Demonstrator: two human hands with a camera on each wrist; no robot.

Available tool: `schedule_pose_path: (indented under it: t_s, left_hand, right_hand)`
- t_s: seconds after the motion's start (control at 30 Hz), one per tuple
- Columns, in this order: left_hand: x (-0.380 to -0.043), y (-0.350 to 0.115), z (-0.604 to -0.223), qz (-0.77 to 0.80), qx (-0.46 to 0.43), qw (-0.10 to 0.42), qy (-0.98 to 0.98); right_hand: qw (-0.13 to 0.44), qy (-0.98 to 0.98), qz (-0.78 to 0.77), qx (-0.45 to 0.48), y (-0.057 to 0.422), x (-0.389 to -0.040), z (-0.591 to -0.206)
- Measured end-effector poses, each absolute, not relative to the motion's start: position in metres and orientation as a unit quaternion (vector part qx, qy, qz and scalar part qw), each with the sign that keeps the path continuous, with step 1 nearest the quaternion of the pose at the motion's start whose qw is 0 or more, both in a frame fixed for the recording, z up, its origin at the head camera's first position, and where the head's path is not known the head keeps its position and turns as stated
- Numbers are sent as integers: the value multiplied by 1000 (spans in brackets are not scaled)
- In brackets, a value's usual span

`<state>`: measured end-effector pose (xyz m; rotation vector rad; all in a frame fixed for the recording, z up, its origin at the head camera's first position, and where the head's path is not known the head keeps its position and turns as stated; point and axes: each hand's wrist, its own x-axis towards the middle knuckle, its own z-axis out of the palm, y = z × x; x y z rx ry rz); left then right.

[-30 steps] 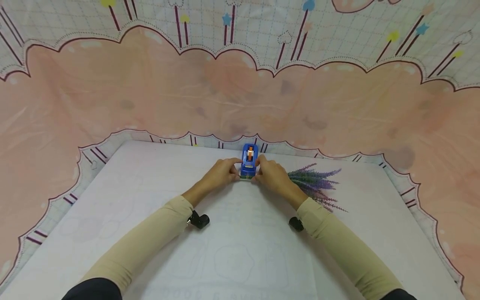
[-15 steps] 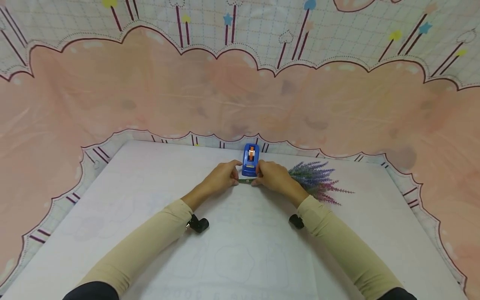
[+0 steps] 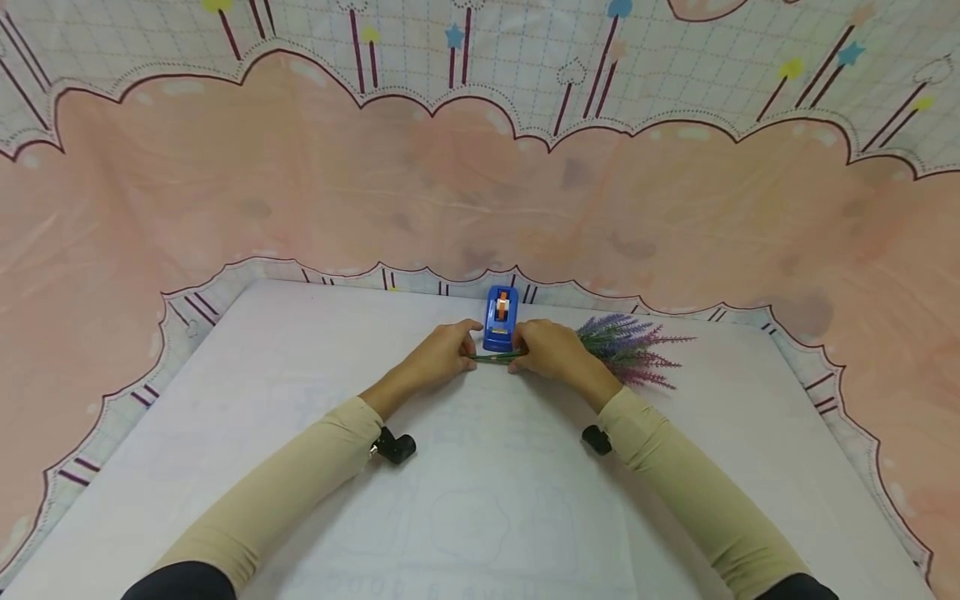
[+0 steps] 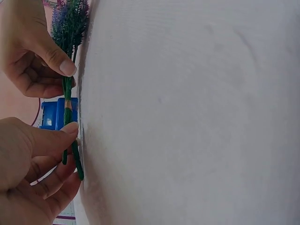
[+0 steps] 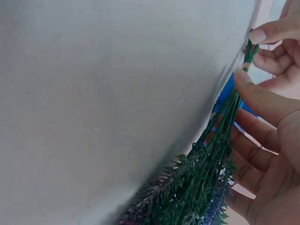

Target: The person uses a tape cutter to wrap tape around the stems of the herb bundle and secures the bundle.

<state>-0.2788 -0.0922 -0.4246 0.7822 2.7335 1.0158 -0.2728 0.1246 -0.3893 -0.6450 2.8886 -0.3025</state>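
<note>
A bunch of artificial lavender [image 3: 626, 346] with purple and pink heads lies crosswise near the far table edge, heads to the right. My left hand [image 3: 442, 354] pinches the green stem ends between thumb and fingers. Farther up the stems, my right hand [image 3: 551, 350] pinches them below the heads. Between the hands, a narrow brownish band of tape [image 4: 68, 104] circles the stems in the left wrist view. Just behind the stems stands a blue tape dispenser [image 3: 501, 319] with an orange roll, untouched as far as I can see. Part of the bunch is hidden behind my right hand.
The white tabletop [image 3: 480, 475] stretches from the hands toward me. Its far edge runs close behind the dispenser, against a peach patterned cloth [image 3: 480, 200]. A black wrist camera [image 3: 396, 446] hangs under each sleeve cuff.
Both hands have come slightly toward me, away from the dispenser, and more stem shows between them. The lavender bunch has rolled, its heads shifting toward the far edge. The dispenser stays nearly in place.
</note>
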Motion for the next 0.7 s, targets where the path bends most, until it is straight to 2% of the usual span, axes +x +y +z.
schedule_pose_path:
  t_s: [0.7]
  left_hand:
    - [-278, -98, -422, 325, 244, 78, 910]
  right_hand:
    - [58, 964, -96, -239, 137, -272, -390]
